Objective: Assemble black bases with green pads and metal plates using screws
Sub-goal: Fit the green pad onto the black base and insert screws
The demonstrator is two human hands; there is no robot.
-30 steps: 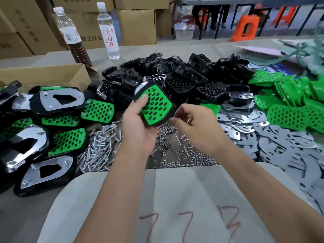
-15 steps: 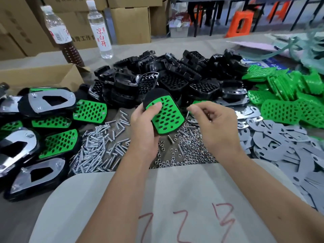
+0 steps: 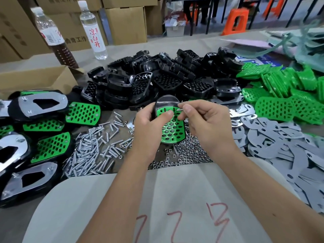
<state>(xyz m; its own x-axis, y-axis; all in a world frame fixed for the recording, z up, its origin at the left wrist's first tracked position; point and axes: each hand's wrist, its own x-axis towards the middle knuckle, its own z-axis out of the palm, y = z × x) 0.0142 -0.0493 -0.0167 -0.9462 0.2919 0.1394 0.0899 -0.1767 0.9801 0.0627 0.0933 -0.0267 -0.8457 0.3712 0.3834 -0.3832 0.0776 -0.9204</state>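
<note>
The left hand (image 3: 149, 130) gripped a black base (image 3: 165, 102) fitted with a green pad (image 3: 172, 130), its thumb laid across the upper holes of the pad and its fingers curled round the left edge, holding the part up over the middle of the table (image 3: 122, 48), narrow end toward twelve o'clock. The right hand (image 3: 206, 123) pinched a small screw (image 3: 179, 110) between thumb and forefinger, the screw lying sideways with its tip at the upper right corner of the pad; whether it had entered a hole could not be told. Below the held part, at six o'clock from it, lay a scatter of nuts (image 3: 189, 153), and at eight o'clock a heap of loose screws (image 3: 94, 151). A pile of bare black bases (image 3: 166, 76) sat at twelve o'clock, a stack of green pads (image 3: 284, 95) at two o'clock, and grey metal plates (image 3: 280, 146) spread out at four o'clock. Finished pieces (image 3: 43, 123), some pad up and some plate up, were gathered at nine o'clock beside an open cardboard box (image 3: 35, 79). Two bottles (image 3: 93, 30) stood at eleven o'clock, near the far edge
</note>
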